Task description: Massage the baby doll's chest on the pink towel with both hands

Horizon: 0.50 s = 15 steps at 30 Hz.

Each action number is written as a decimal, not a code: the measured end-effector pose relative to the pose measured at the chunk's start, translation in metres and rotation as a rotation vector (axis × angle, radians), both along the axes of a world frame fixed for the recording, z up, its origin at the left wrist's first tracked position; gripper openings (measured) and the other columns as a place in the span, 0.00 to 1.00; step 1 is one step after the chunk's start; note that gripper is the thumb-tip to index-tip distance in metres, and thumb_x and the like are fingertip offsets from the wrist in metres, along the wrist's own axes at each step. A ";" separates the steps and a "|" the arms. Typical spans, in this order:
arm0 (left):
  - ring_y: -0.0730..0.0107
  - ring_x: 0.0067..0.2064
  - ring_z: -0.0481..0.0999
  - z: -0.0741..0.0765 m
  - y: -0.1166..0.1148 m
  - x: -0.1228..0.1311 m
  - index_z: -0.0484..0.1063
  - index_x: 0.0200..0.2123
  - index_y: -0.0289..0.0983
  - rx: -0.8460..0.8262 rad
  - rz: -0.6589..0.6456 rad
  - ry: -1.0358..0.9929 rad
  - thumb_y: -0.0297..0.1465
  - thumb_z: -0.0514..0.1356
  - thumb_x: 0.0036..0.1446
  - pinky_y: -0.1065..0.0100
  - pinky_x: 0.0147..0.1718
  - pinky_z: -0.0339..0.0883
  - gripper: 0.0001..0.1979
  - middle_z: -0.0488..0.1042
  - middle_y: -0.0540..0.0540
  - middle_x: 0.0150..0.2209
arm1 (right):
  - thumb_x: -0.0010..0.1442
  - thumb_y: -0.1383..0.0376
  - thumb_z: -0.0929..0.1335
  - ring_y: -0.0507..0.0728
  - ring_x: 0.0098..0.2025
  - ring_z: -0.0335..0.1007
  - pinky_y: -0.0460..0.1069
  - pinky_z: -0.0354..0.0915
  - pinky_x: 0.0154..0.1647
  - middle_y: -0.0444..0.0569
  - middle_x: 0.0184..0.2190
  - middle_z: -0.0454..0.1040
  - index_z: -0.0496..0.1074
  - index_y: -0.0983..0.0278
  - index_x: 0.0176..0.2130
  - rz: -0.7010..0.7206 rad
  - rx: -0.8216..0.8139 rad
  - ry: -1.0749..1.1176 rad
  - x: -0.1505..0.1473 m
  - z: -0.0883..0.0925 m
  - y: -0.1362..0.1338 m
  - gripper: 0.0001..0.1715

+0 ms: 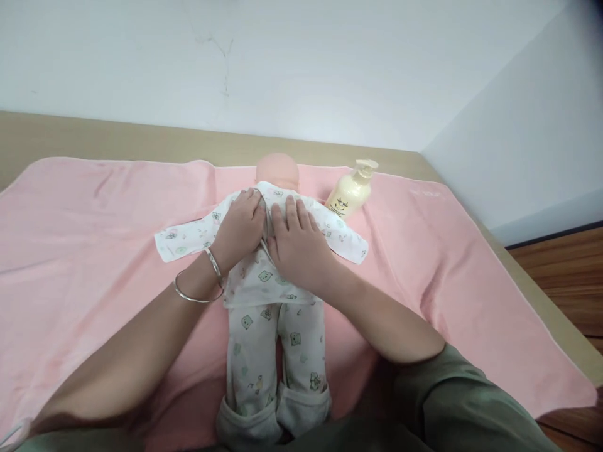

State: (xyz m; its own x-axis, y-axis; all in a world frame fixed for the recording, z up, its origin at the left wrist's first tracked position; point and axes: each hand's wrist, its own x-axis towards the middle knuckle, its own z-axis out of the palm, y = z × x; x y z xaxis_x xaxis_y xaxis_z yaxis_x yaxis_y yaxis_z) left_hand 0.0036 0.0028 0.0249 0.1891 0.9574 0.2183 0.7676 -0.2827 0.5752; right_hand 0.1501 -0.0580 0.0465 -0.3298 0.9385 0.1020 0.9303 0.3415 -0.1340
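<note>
A baby doll (277, 169) lies stretched out, its head pointing away from me. It wears a white printed baby shirt (264, 276) and matching baby pants (254, 339) with thick turned-up cuffs. My left hand (240, 226) is on the chest, fingers bent and close together at the shirt's front edge, seemingly gripping the cloth; the fingertips are partly hidden. Flat on the other side of the chest rests my right hand (301, 245), its fingers stretched out and thumb near the front edge. Both sleeves spread sideways, with no doll hands showing at the cuffs.
Beneath the doll a pink mat (405, 282) covers most of the wooden tabletop (141, 135). A cream pump bottle (351, 188) leans at a tilt beside the right-hand sleeve. White walls stand behind, and brown wooden furniture (565, 270) is at the far right.
</note>
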 end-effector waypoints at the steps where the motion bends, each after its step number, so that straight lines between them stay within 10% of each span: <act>1: 0.52 0.69 0.69 -0.002 0.002 -0.001 0.73 0.57 0.31 0.009 -0.006 0.021 0.33 0.41 0.70 0.47 0.75 0.57 0.25 0.74 0.33 0.63 | 0.76 0.60 0.58 0.78 0.80 0.41 0.72 0.50 0.77 0.74 0.77 0.46 0.52 0.76 0.76 0.003 0.005 -0.003 -0.002 0.001 -0.003 0.37; 15: 0.44 0.76 0.57 0.009 -0.047 0.021 0.64 0.67 0.20 0.130 -0.174 0.267 0.25 0.43 0.68 0.43 0.77 0.52 0.29 0.65 0.26 0.70 | 0.76 0.63 0.53 0.70 0.80 0.46 0.65 0.49 0.79 0.69 0.76 0.53 0.54 0.79 0.74 -0.075 -0.105 0.176 0.027 0.000 0.057 0.35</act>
State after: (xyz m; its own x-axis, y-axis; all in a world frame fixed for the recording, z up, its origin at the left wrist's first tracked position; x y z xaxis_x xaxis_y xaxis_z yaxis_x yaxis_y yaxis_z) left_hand 0.0243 -0.0445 0.0338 0.4140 0.8733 0.2570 0.8198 -0.4804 0.3116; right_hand 0.1770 -0.0005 0.0466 -0.2440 0.9684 0.0522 0.9118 0.2474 -0.3278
